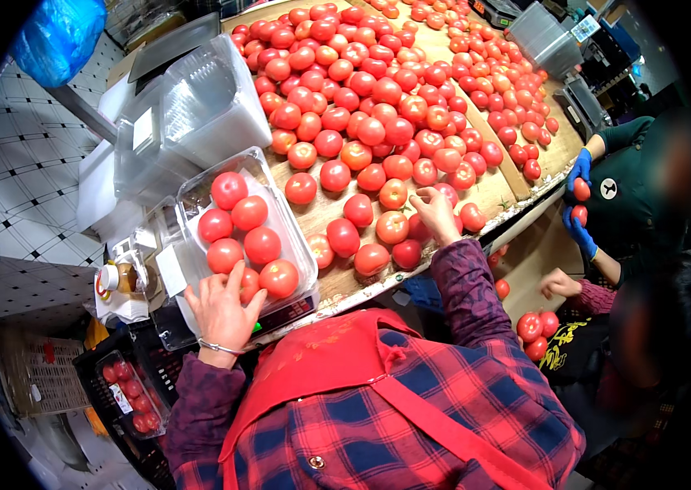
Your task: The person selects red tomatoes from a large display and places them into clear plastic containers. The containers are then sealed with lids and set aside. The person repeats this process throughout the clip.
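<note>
A clear plastic tray (293,236) on a scale (287,312) holds several red tomatoes in two rows. My left hand (227,306), with a bracelet at the wrist, has its fingers on a tomato (250,285) at the tray's near end and partly hides it. To the right, my right hand (435,211) reaches over the wooden table, its fingertips at a tomato (445,195) near the front edge; whether they grip it cannot be told. Loose tomatoes lie around that hand, and a large heap of tomatoes (371,131) fills the table beyond.
Stacked clear containers (210,104) stand at the left. A wooden divider (492,141) separates another tomato heap (504,92). Two co-workers are at the right, one with blue gloves (579,233) holding tomatoes. A black crate (131,422) with a packed tray is at lower left.
</note>
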{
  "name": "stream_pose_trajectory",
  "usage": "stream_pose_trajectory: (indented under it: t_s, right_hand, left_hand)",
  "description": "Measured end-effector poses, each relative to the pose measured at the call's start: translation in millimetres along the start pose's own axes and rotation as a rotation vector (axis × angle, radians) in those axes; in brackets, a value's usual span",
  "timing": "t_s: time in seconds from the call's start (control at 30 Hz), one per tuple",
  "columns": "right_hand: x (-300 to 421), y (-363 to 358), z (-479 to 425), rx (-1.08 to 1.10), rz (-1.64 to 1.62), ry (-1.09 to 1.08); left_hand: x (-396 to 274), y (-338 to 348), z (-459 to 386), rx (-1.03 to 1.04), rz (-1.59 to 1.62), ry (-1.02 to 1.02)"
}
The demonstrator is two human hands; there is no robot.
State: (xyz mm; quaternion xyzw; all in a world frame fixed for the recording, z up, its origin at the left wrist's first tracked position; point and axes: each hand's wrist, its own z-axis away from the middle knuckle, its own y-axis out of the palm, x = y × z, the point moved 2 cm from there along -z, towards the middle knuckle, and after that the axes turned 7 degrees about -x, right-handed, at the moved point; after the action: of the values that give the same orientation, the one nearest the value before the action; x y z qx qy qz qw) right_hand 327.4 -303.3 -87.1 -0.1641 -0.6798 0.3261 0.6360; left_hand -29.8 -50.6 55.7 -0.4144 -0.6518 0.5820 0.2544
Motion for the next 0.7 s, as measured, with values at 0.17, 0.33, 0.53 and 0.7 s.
stream_pose_trajectory:
  t_s: [0.17,0.33,0.53,0.7]
  right_hand:
    - [-5,27,-24,-0.010,0.119,-0.009]
    - [25,23,-13,0.113,0.159,-0.011]
    - [7,-6,-46,-0.137,0.279,-0.450]
    - [15,8,-65,-0.001,0.704,-0.497]
  left_hand:
    - [-7,-3,-4,0.164,-0.029,-0.027]
    - [-11,6,4,0.150,0.011,-0.150]
    - [-10,7,2,0.048,0.050,-0.118]
    - [-4,2,12,-0.009,0.101,-0.049]
